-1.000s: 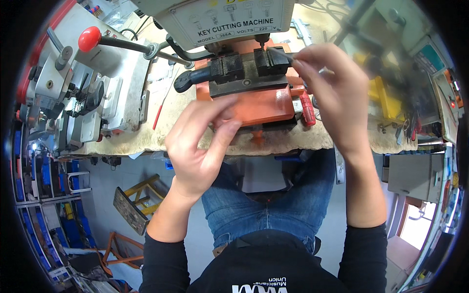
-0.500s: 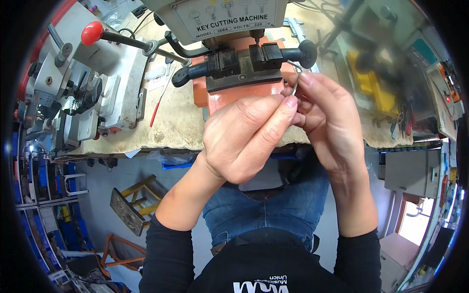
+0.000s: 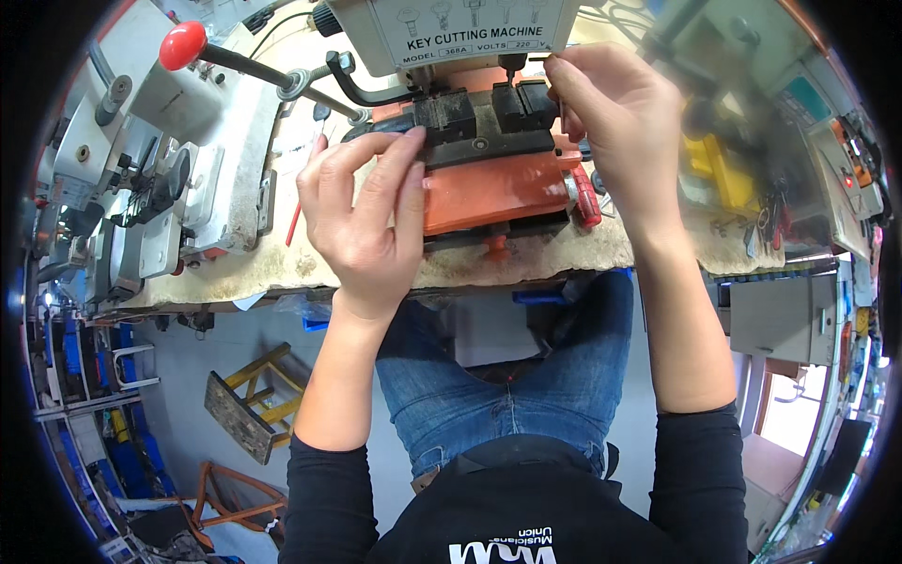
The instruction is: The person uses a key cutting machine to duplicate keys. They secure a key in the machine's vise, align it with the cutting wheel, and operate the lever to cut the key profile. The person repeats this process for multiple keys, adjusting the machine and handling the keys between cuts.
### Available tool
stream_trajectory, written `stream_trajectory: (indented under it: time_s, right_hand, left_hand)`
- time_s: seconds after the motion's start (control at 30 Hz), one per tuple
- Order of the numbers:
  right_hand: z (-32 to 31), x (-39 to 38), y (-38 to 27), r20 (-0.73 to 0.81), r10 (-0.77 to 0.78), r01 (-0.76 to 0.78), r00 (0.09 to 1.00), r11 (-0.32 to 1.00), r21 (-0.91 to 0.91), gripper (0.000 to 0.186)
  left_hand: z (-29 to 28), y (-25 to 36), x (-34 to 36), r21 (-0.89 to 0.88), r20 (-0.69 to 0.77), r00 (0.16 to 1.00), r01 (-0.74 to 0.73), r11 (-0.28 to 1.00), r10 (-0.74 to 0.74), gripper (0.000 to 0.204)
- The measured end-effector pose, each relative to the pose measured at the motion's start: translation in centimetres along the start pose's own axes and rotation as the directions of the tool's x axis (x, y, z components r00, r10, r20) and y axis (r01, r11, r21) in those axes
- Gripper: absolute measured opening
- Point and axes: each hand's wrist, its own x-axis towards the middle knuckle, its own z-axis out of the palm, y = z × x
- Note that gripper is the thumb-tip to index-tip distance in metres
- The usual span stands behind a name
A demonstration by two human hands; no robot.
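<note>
The key cutting machine (image 3: 470, 33) stands in front of me with two dark clamps on its orange base. My left hand (image 3: 362, 211) is beside the left clamp (image 3: 445, 115), its fingers curved and apart, with the index fingertip close to that clamp's edge. Nothing shows in this hand. Raised by the right clamp (image 3: 526, 105), my right hand (image 3: 620, 127) has thumb and index finger pinched together near the machine's head. A thin sliver shows at those fingertips, too small to name. The right clamp's knob is hidden behind this hand.
A red-knobbed lever (image 3: 181, 45) sticks out at the machine's left. Another grey machine (image 3: 202, 188) occupies the bench's left side. A red-handled tool (image 3: 586, 197) is beside the orange base. Yellow parts (image 3: 719, 174) lie at the right, and a wooden stool (image 3: 249, 404) stands below.
My hands have parted from around a thin metal piece. The left moved left to the left clamp and its fingers opened; the right rose to the right clamp. The view shifted slightly.
</note>
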Motion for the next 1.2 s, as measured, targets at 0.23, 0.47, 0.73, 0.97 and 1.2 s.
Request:
stream_trajectory:
  time_s: [0.23,0.47,0.73,0.97,1.2]
  right_hand:
    - [1.1,-0.5,-0.5,-0.01,0.035,-0.035,0.999,0.999,0.04,0.018]
    - [1.1,-0.1,0.0,-0.025,0.04,-0.036,0.999,0.988,0.15,0.011]
    - [1.1,-0.2,-0.8,-0.015,0.12,-0.119,0.993,0.99,0.072,0.013]
    - [-0.2,1.5,-0.3,0.113,0.254,-0.262,0.96,0.963,0.061,0.015]
    - [-0.5,1.2,-0.4,0.216,0.103,-0.102,0.971,0.995,-0.012,0.018]
  left_hand:
    - [0.7,0.2,-1.1,-0.083,0.079,0.996,-0.024,0.996,0.031,0.022]
    - [0.6,-0.1,-1.8,-0.118,0.145,0.989,-0.003,0.993,0.02,0.015]
    - [0.8,-0.1,-2.1,-0.143,0.13,0.991,0.033,0.989,-0.014,0.01]
    - [1.2,0.0,-2.1,-0.15,0.085,0.996,0.043,0.988,-0.03,0.009]
    - [1.3,-0.1,-2.2,-0.166,0.089,0.996,0.048,0.985,-0.034,0.009]
